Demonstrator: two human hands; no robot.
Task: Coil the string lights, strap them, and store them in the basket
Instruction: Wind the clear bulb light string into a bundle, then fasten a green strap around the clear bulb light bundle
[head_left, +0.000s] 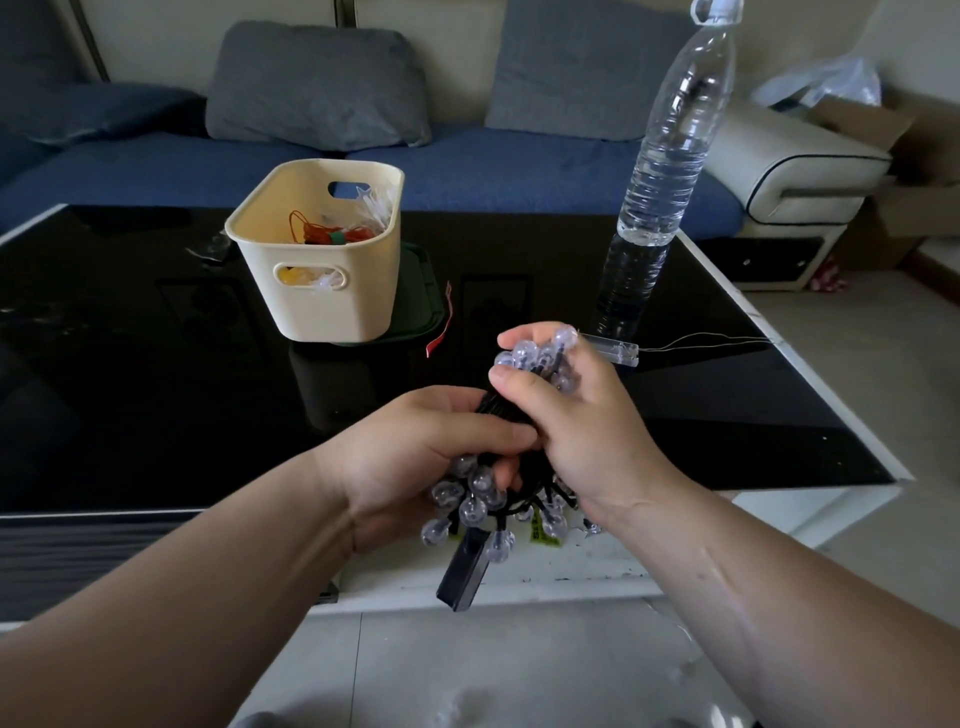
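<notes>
A bundle of string lights (475, 493) with clear round bulbs on black wire hangs between both hands above the table's front edge. My left hand (415, 457) grips the lower part of the bundle. My right hand (566, 421) grips the upper part, with bulbs poking out by its fingers. A black battery box (464, 577) dangles below the bundle. The cream basket (317, 296) stands farther back on the left and holds other coiled lights with orange wire. A red strap (440, 327) lies on the table just right of the basket.
A tall clear water bottle (665, 171) stands on the black glass table (156, 389) at the right. A clear battery case (610, 349) with thin wire lies beside it. A green lid (421, 306) sits under the basket. A blue sofa with grey cushions is behind.
</notes>
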